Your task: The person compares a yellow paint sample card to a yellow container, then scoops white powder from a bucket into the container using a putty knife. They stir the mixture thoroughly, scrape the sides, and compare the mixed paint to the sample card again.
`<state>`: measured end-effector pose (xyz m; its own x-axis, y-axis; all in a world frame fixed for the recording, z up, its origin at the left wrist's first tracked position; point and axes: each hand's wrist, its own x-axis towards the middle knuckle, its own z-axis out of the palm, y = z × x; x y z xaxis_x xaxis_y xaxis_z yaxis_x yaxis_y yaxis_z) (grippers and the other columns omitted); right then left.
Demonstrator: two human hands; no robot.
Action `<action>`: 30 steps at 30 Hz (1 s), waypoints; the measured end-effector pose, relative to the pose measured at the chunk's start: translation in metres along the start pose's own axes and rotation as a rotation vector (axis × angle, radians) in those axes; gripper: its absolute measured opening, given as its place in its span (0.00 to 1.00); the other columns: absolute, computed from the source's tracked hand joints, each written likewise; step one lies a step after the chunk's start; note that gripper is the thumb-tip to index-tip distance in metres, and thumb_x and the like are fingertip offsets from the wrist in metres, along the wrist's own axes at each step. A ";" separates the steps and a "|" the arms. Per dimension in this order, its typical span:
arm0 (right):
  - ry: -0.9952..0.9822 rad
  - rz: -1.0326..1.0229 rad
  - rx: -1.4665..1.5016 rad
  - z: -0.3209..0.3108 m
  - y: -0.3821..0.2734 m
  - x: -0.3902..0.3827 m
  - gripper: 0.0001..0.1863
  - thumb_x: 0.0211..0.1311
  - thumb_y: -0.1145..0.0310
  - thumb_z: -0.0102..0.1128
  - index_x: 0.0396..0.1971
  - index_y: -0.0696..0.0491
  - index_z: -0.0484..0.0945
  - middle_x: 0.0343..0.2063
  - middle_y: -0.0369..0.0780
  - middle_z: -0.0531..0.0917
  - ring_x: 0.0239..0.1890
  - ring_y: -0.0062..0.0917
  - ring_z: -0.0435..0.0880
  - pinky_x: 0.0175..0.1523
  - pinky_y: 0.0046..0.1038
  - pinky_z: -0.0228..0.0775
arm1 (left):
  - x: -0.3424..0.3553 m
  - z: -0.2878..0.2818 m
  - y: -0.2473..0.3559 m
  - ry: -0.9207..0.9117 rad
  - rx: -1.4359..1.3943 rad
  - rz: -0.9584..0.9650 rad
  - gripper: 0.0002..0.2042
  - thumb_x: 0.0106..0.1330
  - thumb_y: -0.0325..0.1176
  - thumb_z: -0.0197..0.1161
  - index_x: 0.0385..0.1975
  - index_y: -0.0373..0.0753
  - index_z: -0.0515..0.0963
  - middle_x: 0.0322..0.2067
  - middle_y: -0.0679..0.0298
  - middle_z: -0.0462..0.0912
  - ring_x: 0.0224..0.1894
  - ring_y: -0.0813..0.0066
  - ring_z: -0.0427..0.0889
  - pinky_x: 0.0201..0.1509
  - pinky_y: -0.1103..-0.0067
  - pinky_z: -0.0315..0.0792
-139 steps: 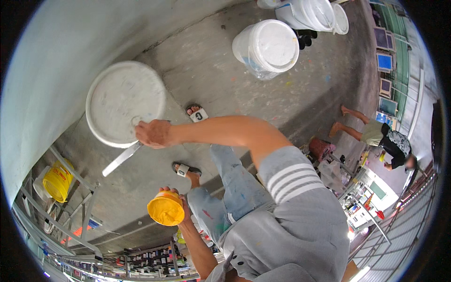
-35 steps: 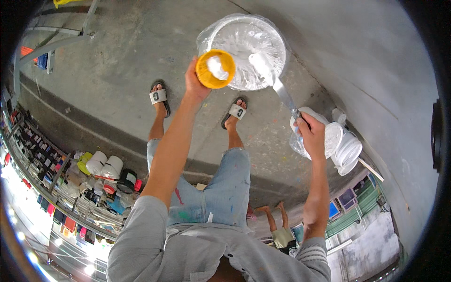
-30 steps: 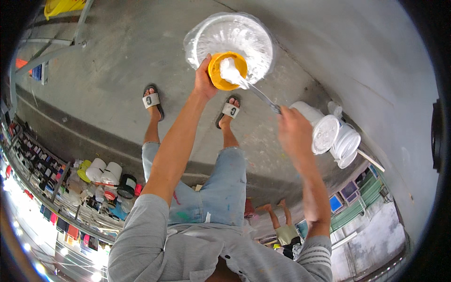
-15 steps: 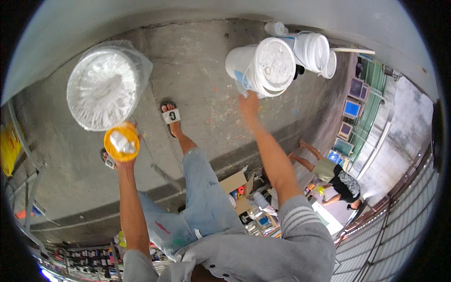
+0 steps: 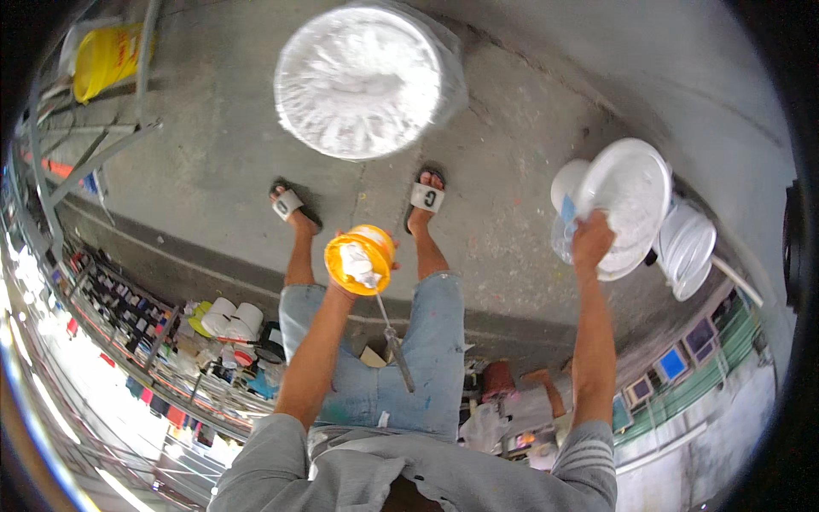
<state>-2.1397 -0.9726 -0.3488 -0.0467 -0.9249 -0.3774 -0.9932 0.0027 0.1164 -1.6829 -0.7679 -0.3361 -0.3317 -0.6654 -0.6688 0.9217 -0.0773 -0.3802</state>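
Note:
My left hand (image 5: 339, 286) grips a yellow cup (image 5: 335, 264) with white paste (image 5: 362, 266) in it. A metal spatula (image 5: 397, 350) slants from the cup down in front of my jeans; its far end is bare. My right hand (image 5: 595, 235) is closed on a large white lid (image 5: 630, 209), held tilted beside a white bucket (image 5: 567, 179) and some clear plastic (image 5: 563, 241). Beyond my sandals (image 5: 426, 194) stands a large open bucket (image 5: 363, 85) full of white paste, wrapped in clear plastic.
More white buckets (image 5: 688, 239) stand by the grey wall (image 5: 717, 111) at right. A metal frame (image 5: 111, 154) with a yellow bucket (image 5: 102, 64) is at upper left. Shelves of containers (image 5: 119, 299) line the lower left. Another person's bare legs (image 5: 550, 392) show at lower right.
My right hand has left the spatula, which now rests with the cup, and has taken hold of a white lid at the right. My left hand has brought the cup nearer my body.

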 end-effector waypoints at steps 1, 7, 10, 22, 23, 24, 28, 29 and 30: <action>0.052 -0.188 0.037 0.009 -0.025 -0.006 0.14 0.49 0.68 0.68 0.35 0.54 0.76 0.36 0.44 0.80 0.43 0.43 0.78 0.45 0.44 0.65 | 0.001 -0.002 -0.004 -0.023 -0.030 -0.001 0.40 0.64 0.66 0.51 0.63 0.37 0.67 0.63 0.50 0.70 0.67 0.44 0.64 0.61 0.38 0.64; 0.103 -0.913 0.358 -0.048 -0.308 -0.005 0.07 0.50 0.73 0.59 0.31 0.51 0.75 0.28 0.41 0.75 0.36 0.37 0.78 0.44 0.39 0.65 | -0.043 0.018 -0.002 -0.150 -0.132 0.241 0.38 0.65 0.65 0.51 0.63 0.36 0.68 0.63 0.50 0.70 0.66 0.44 0.65 0.62 0.40 0.64; 0.103 -1.048 0.155 -0.035 -0.384 0.005 0.06 0.52 0.72 0.59 0.31 0.49 0.75 0.29 0.39 0.76 0.36 0.33 0.78 0.45 0.35 0.65 | -0.074 0.030 0.020 -0.247 -0.107 0.402 0.37 0.65 0.64 0.51 0.62 0.36 0.68 0.61 0.50 0.71 0.66 0.45 0.66 0.62 0.42 0.65; 0.104 -0.754 -0.156 -0.085 -0.482 -0.072 0.17 0.66 0.55 0.56 0.44 0.52 0.79 0.40 0.40 0.82 0.47 0.33 0.80 0.51 0.39 0.70 | -0.231 0.040 0.189 -0.331 -0.365 0.658 0.25 0.68 0.53 0.52 0.60 0.47 0.72 0.58 0.44 0.73 0.60 0.41 0.72 0.60 0.48 0.70; -0.433 -0.488 0.271 -0.120 -0.500 -0.099 0.21 0.66 0.50 0.57 0.45 0.52 0.79 0.42 0.39 0.82 0.45 0.30 0.81 0.51 0.39 0.70 | -0.248 0.050 0.197 -0.306 -0.279 0.732 0.27 0.67 0.53 0.52 0.59 0.41 0.72 0.57 0.44 0.74 0.59 0.41 0.73 0.61 0.50 0.70; -0.960 -0.151 0.645 -0.162 -0.511 -0.129 0.24 0.66 0.45 0.57 0.45 0.53 0.78 0.44 0.39 0.82 0.43 0.28 0.82 0.50 0.38 0.71 | -0.263 0.053 0.202 -0.399 -0.299 0.739 0.28 0.67 0.53 0.52 0.57 0.36 0.73 0.57 0.43 0.75 0.58 0.40 0.73 0.62 0.51 0.69; -1.472 -0.208 0.645 -0.330 -0.600 -0.290 0.20 0.70 0.50 0.53 0.43 0.54 0.76 0.36 0.38 0.84 0.35 0.27 0.83 0.39 0.34 0.73 | -0.320 0.065 0.228 -0.465 -0.399 0.727 0.29 0.69 0.56 0.48 0.57 0.36 0.73 0.57 0.52 0.77 0.58 0.52 0.75 0.65 0.55 0.67; -1.484 -0.275 0.550 -0.360 -0.592 -0.305 0.19 0.70 0.51 0.53 0.43 0.54 0.75 0.34 0.37 0.84 0.34 0.27 0.83 0.37 0.34 0.73 | -0.328 0.082 0.201 -0.579 -0.402 0.728 0.29 0.71 0.56 0.46 0.58 0.37 0.73 0.56 0.54 0.77 0.58 0.54 0.75 0.65 0.57 0.66; -1.425 -0.346 0.375 -0.387 -0.582 -0.313 0.18 0.70 0.52 0.53 0.43 0.54 0.75 0.32 0.38 0.85 0.33 0.29 0.83 0.35 0.35 0.74 | -0.335 0.101 0.173 -0.523 -0.363 0.774 0.28 0.73 0.57 0.44 0.57 0.39 0.74 0.56 0.57 0.79 0.58 0.58 0.76 0.66 0.59 0.66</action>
<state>-1.5060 -0.8322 0.0569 0.3455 0.2297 -0.9098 -0.9351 0.1660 -0.3132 -1.3918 -0.6332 -0.1131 0.5441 -0.6861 -0.4829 0.7003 0.6884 -0.1890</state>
